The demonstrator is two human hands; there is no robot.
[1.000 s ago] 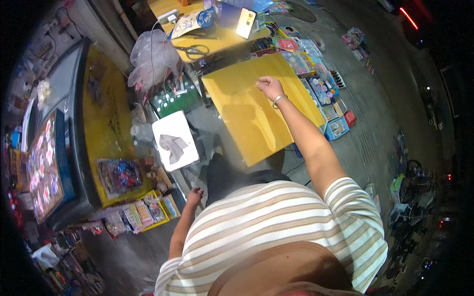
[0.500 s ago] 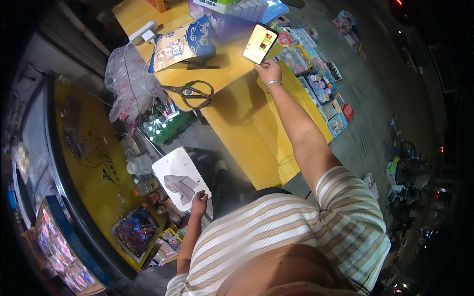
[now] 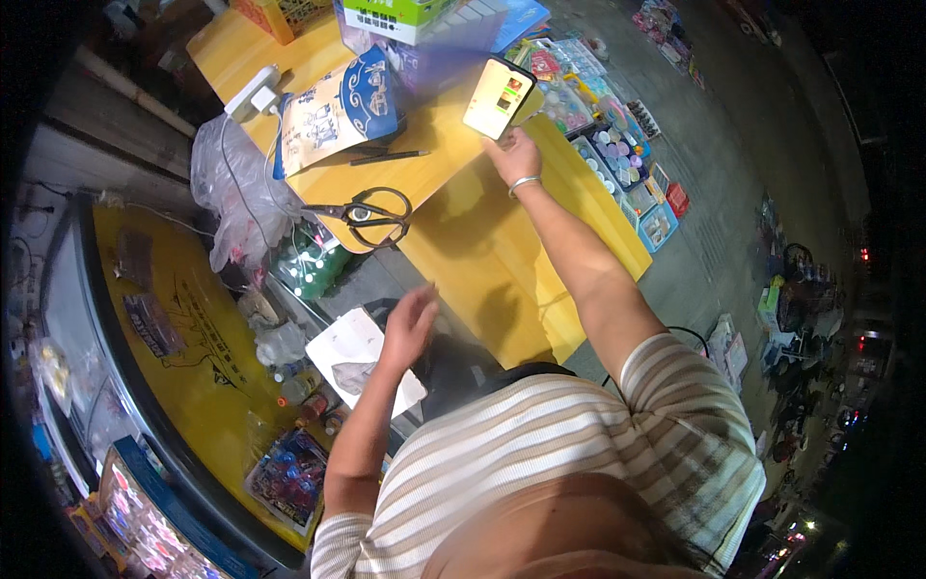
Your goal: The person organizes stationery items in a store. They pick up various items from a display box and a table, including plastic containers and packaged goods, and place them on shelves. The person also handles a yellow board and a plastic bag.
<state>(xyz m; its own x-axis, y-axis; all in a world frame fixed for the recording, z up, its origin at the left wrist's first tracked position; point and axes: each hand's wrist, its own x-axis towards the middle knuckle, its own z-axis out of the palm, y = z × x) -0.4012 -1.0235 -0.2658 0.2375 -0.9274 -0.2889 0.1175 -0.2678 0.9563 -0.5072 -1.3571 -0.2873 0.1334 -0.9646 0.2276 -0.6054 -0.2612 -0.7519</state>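
Observation:
My right hand [image 3: 514,157] grips a smartphone [image 3: 499,97] by its lower end, screen lit and facing up, above the corner of the yellow table. My left hand [image 3: 412,325] is raised with its fingers stretched out, nothing in it. Beneath that hand and forearm lies a white flat slab [image 3: 349,333] with a crumpled grey piece [image 3: 352,374] on it, partly hidden by the arm. Black-handled scissors [image 3: 371,217] rest at the table's near-left corner, beyond my left hand. Behind them are a dark pen [image 3: 391,157] and a blue and cream pouch [image 3: 342,101].
The yellow table [image 3: 453,193] holds a power strip [image 3: 253,92], a green and white box [image 3: 386,17] and an orange basket [image 3: 280,14]. Plastic bags [image 3: 231,183] hang at its left side. Trays of small goods [image 3: 617,159] line its right side. A yellow-panelled cabinet [image 3: 174,309] stands left.
My left hand has left the edge of the white slab and risen up and to the right, its fingers stretching out. My right hand still holds the smartphone, shifted slightly in the picture.

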